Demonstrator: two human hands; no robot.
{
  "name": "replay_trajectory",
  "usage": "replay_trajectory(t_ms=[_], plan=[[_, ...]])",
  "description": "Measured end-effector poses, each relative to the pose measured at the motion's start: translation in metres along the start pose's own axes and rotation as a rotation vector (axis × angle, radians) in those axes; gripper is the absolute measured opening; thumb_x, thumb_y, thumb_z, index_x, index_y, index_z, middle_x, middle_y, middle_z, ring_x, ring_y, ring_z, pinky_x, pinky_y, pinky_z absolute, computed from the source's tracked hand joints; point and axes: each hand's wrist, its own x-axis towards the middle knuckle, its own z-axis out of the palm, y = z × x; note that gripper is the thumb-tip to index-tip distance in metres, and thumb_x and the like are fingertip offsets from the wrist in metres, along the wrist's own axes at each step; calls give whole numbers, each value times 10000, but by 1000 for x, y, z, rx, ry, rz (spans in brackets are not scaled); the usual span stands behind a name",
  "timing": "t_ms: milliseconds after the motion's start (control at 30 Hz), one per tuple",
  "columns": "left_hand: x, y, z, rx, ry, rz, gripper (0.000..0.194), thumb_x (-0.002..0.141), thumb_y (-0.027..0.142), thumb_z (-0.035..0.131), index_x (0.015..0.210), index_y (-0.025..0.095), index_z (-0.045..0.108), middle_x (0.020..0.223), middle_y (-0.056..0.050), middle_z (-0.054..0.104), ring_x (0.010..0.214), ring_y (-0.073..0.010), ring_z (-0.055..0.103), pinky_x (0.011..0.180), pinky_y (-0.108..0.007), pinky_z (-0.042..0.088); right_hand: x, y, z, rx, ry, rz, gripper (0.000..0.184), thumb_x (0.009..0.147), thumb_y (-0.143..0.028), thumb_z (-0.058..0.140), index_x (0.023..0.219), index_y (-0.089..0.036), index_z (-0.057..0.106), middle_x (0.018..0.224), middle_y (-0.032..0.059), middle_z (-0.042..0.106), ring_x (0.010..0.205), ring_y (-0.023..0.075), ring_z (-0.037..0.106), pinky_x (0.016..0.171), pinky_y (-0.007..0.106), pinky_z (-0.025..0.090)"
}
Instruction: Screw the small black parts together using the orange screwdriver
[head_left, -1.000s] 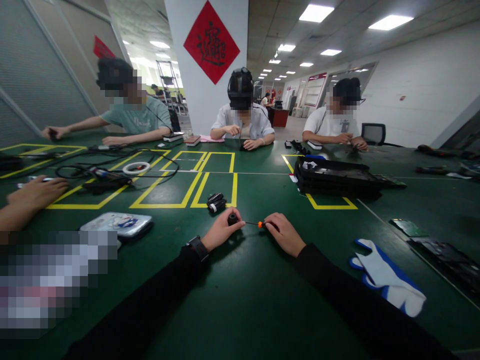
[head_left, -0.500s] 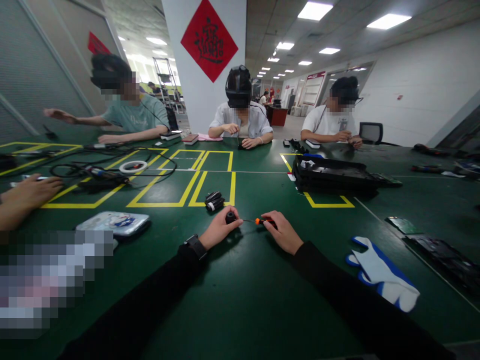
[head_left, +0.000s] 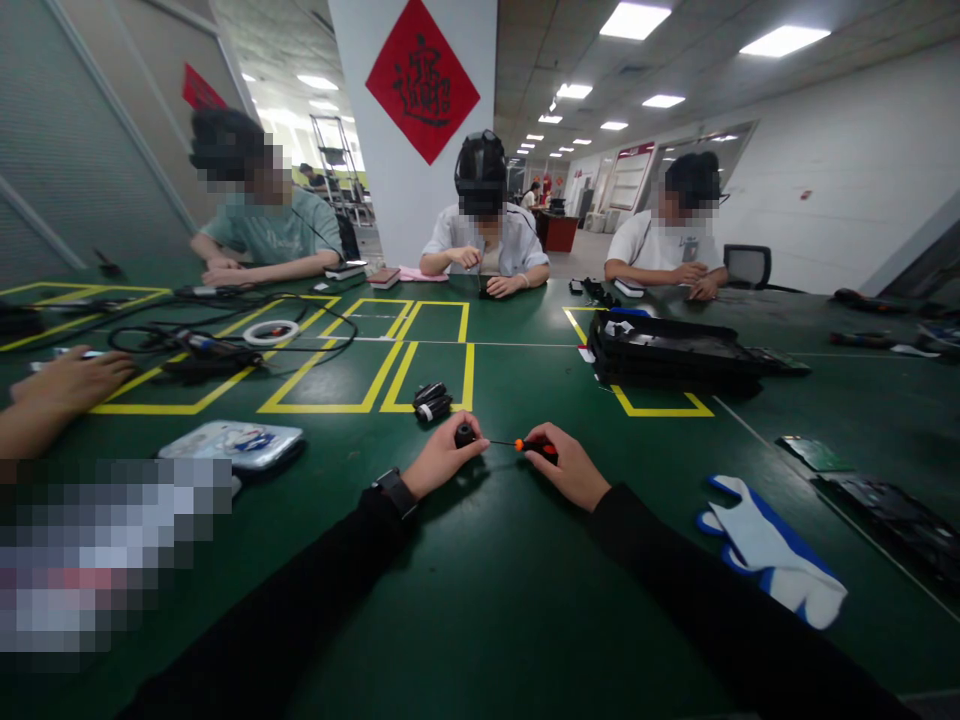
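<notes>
My left hand [head_left: 442,462] is closed around a small black cylindrical part [head_left: 465,435] that rests on the green table [head_left: 480,600]. My right hand [head_left: 570,465] grips a small screwdriver [head_left: 534,446] with a black and orange handle. Its thin shaft points left, with the tip at the black part. Both arms are in black sleeves, and a dark watch [head_left: 394,490] sits on my left wrist. Another small black part with a white label [head_left: 433,400] lies just beyond my hands, inside a yellow-taped box.
White and blue gloves [head_left: 772,550] lie at right. A stack of black trays [head_left: 675,350] stands further back right. A flat device [head_left: 232,445] and a neighbour's hand [head_left: 67,380] are at left, cables [head_left: 210,345] behind. Three people sit across the table.
My hands have stayed in place on the part and the screwdriver. The person at far left has drawn an outstretched arm back in. The view has shifted slightly.
</notes>
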Motion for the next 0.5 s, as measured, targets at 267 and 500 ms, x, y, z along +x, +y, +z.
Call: replay_trajectory(t_ms=[267, 500], plan=[[0, 0, 0, -7, -6, 5, 190, 737, 340, 573, 800, 174, 504, 770, 11, 538, 709, -127, 498, 691, -258, 406, 2, 6, 1, -92, 15, -9, 214, 892, -225, 375, 920, -184, 584, 910, 54, 558, 900, 173, 482, 834, 342, 377], [0, 1, 0, -8, -4, -1, 183, 734, 332, 572, 800, 176, 504, 776, 7, 542, 717, -135, 505, 699, -270, 409, 1, 3, -1, -74, 33, -17, 142, 810, -195, 511, 948, -181, 543, 927, 58, 540, 878, 182, 480, 801, 343, 394]])
